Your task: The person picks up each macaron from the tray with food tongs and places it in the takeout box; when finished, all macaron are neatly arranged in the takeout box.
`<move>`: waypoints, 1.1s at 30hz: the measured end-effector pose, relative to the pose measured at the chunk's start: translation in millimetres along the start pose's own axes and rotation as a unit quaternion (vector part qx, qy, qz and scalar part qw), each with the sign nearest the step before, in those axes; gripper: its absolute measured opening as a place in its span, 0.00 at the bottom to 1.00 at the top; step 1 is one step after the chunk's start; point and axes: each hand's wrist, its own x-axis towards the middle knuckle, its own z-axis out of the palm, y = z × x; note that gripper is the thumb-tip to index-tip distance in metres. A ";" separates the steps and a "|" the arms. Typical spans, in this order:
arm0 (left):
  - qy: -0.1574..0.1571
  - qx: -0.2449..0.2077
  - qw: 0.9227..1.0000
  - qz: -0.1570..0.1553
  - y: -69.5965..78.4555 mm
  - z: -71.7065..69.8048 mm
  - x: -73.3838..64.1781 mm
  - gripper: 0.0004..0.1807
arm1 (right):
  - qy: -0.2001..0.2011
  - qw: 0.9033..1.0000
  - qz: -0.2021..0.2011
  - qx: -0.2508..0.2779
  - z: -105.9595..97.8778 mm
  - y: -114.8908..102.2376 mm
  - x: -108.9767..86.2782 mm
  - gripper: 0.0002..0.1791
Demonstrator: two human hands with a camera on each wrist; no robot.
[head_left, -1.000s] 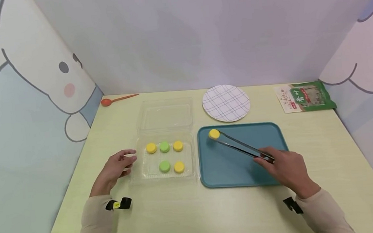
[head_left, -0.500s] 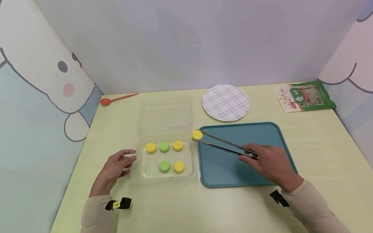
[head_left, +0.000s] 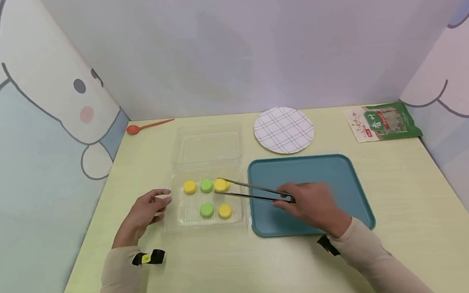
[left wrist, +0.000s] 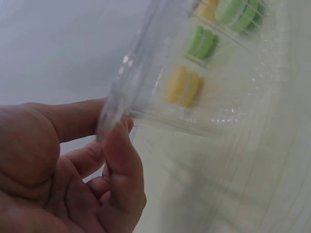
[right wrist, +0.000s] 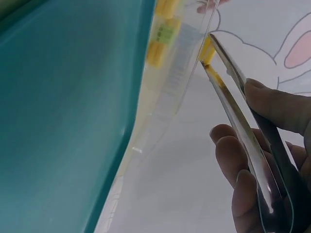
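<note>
My right hand (head_left: 316, 207) grips metal tongs (head_left: 251, 195), whose tips pinch a yellow macaron (head_left: 219, 185). That macaron hangs over the clear plastic container (head_left: 191, 211) and partly hides another yellow one in the back row. Inside the container are a yellow macaron (head_left: 189, 187) and a green macaron (head_left: 206, 185) in the back row, and a green macaron (head_left: 207, 209) and a yellow macaron (head_left: 225, 210) in the front row. At the container's left side, my left hand (head_left: 146, 212) pinches its rim (left wrist: 112, 104) between thumb and fingers, as the left wrist view shows.
Right of the container lies a blue-green tray (head_left: 311, 214). The container's lid (head_left: 208, 146) lies open behind it. A checked plate (head_left: 284, 130), a red spoon (head_left: 134, 129) and a green-and-white packet (head_left: 384, 122) are along the back by the wall.
My right hand has moved left, carrying the yellow macaron in the tongs from above the tray to above the container's back row. My left hand has stayed in place.
</note>
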 end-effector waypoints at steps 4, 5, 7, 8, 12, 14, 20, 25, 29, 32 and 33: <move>0.000 0.002 1.000 0.008 -0.5 0.8 0.0 0.26 | -0.021 1.000 -0.003 0.011 4.8 -9.7 9.2 0.20; 0.001 0.002 1.000 0.009 -0.6 0.9 0.0 0.26 | -0.026 1.000 -0.003 0.010 6.0 -12.1 11.4 0.18; 0.002 0.002 1.000 0.010 -0.8 1.2 -0.2 0.25 | -0.032 0.999 -0.005 0.007 9.0 -16.3 15.4 0.18; 0.002 0.002 1.000 0.010 -1.0 1.3 -0.2 0.25 | -0.033 0.999 -0.009 0.005 10.6 -18.1 17.0 0.19; 0.003 0.001 1.000 0.006 -2.1 2.0 0.2 0.26 | -0.035 0.999 -0.025 0.000 18.4 -24.7 22.4 0.19; 0.003 0.000 1.000 0.005 -2.8 2.2 0.5 0.26 | -0.040 0.999 -0.031 0.000 22.2 -28.1 25.3 0.19; 0.004 0.002 1.000 0.006 -4.2 1.7 0.7 0.26 | -0.071 0.997 -0.043 -0.008 28.1 -40.3 36.1 0.16; 0.003 0.001 1.000 0.001 -4.4 1.3 1.0 0.26 | -0.095 0.993 -0.059 -0.024 29.3 -52.8 47.1 0.15; 0.002 0.000 1.000 0.006 -3.1 1.2 1.6 0.26 | -0.118 0.991 -0.062 -0.026 31.2 -60.9 56.2 0.14; 0.000 0.000 1.000 0.010 -2.0 1.1 2.0 0.26 | -0.134 0.989 -0.064 -0.025 32.9 -64.7 61.6 0.14; 0.000 0.000 1.000 0.010 -1.8 1.1 2.1 0.26 | -0.138 0.988 -0.065 -0.025 33.9 -65.2 62.9 0.13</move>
